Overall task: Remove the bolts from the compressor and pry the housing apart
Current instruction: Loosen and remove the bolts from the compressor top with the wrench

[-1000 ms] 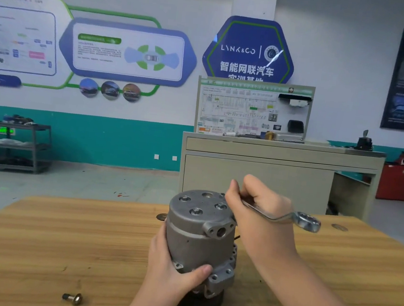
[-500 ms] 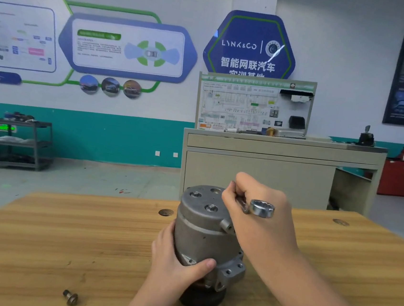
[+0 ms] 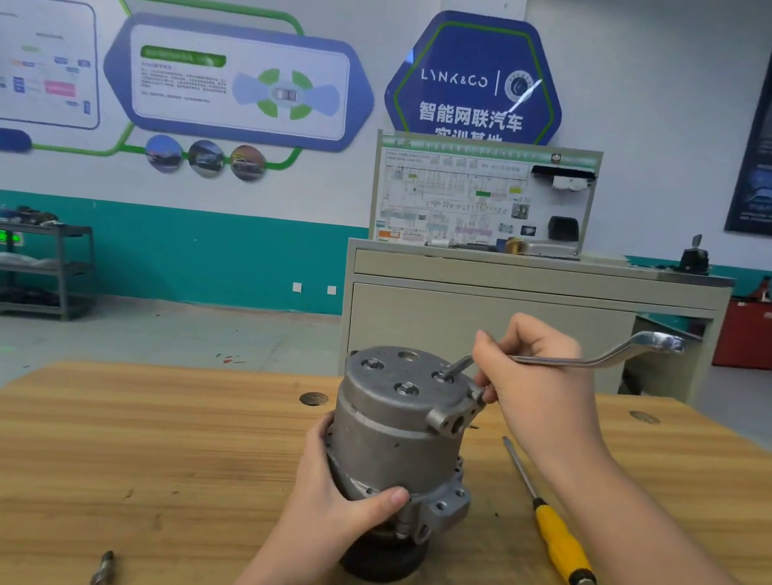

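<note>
A grey metal compressor (image 3: 400, 429) stands upright on a wooden table (image 3: 119, 455), its black pulley end down. Bolt heads (image 3: 406, 388) sit in its top face. My left hand (image 3: 334, 492) grips the lower housing from the left, thumb across the front. My right hand (image 3: 536, 384) holds a chrome offset ring wrench (image 3: 606, 358). One end of the wrench sits on the right-hand top bolt, and its free end points right. A removed bolt (image 3: 104, 570) lies loose on the table at the front left.
A yellow-handled screwdriver (image 3: 550, 524) lies on the table right of the compressor, under my right forearm. Round holes (image 3: 313, 398) mark the tabletop. Beyond stand a beige bench with a display board (image 3: 532, 284), a metal cart (image 3: 25, 264) at left and a red cabinet (image 3: 750, 340).
My right hand swung the wrench: its free end pointed right, came round toward me, and now points right again, raised. The compressor turned slightly in my left hand. The screwdriver came into view.
</note>
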Available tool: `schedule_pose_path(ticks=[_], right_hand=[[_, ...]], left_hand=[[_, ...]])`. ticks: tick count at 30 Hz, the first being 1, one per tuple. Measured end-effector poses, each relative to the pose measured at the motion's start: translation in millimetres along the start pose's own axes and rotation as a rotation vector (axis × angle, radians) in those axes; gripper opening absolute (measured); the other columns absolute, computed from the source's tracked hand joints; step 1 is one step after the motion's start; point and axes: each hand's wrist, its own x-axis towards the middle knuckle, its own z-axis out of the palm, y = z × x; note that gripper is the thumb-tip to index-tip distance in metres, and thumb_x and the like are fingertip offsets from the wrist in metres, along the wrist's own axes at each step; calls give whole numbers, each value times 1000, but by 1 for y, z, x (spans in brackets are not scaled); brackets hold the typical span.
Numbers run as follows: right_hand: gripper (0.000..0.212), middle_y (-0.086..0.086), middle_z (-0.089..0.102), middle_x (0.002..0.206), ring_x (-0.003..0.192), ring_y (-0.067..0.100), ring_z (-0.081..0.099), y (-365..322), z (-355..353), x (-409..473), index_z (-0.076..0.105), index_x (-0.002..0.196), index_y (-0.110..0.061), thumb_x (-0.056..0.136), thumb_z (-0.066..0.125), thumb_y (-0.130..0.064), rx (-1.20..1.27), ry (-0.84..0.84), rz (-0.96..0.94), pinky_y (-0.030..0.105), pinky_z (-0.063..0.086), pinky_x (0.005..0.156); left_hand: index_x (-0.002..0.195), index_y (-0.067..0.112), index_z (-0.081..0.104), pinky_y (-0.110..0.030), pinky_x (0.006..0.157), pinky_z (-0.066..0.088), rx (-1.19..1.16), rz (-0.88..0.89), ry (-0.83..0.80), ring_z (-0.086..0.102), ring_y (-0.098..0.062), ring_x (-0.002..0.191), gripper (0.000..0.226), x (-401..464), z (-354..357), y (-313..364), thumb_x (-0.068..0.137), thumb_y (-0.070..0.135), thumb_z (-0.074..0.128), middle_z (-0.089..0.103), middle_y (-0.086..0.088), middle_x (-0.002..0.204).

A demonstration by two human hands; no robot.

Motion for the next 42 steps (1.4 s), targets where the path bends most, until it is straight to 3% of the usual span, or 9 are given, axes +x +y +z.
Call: schedule_pose_path(ticks=[4,7,10,13,21,28,33,38,42], right_hand=[[37,11,49,48,44,12,45,-2,7,-7,37,61,-4,88,61,-13,-69,15,-54,24,37,45],[42,-5,40,46,41,6,34,-7,17,-17,30,56,-18,87,57,-13,-260,35,-215,14,29,42],[30,-9,50,52,48,15,47,-17,29,-26,36,61,-24,84,51,-12,-531,-64,-348,31,43,48],[16,-2,57,67,58,26,46,-23,39,-23,41,73,-22,88,46,-19,-734,-61,-356,31,28,47],[34,-9,39,49,47,10,37,-5,20,-26,27,60,-25,78,51,-11,-534,-173,-431,26,28,46],[31,9,56,51,37,11,46,23,-20,28,52,56,-16,77,71,-4,540,-369,391,16,31,33],[19,3,50,51,35,4,41,38,-4,51,49,68,-13,82,61,-15,746,-496,771,10,25,29],[35,3,48,44,31,5,37,27,4,50,40,65,-18,90,64,-18,775,-101,494,13,22,29],[45,3,52,41,35,10,47,19,5,19,36,55,-15,90,64,-16,266,91,94,18,34,34]], left_hand=[[144,35,21,-40,110,40,32,12,20,44,-9,130,120,-1,0,-1,47,54,88,41,10,142],[141,39,25,-43,109,41,58,16,27,45,-12,129,114,0,0,-3,47,57,87,43,9,140],[128,53,29,-42,106,43,83,26,47,48,-8,125,101,1,0,-3,45,61,87,46,13,135],[137,43,28,-45,108,41,114,18,69,44,-11,129,114,3,2,-6,42,71,84,44,11,138],[136,40,34,-30,98,49,71,25,41,53,-5,121,110,1,0,-9,43,64,88,51,12,133],[128,38,37,-8,78,49,-60,-8,-41,59,7,108,95,1,-7,-1,48,44,87,57,12,127],[138,32,31,-10,79,50,-89,-19,-60,61,3,109,104,2,-10,-3,50,41,87,58,9,128],[137,33,32,-11,81,50,-58,-2,-61,60,2,111,105,4,-11,-5,50,47,89,58,11,127],[130,39,34,-13,83,51,-62,17,-20,59,3,111,102,4,-6,-7,46,53,91,57,14,125]])
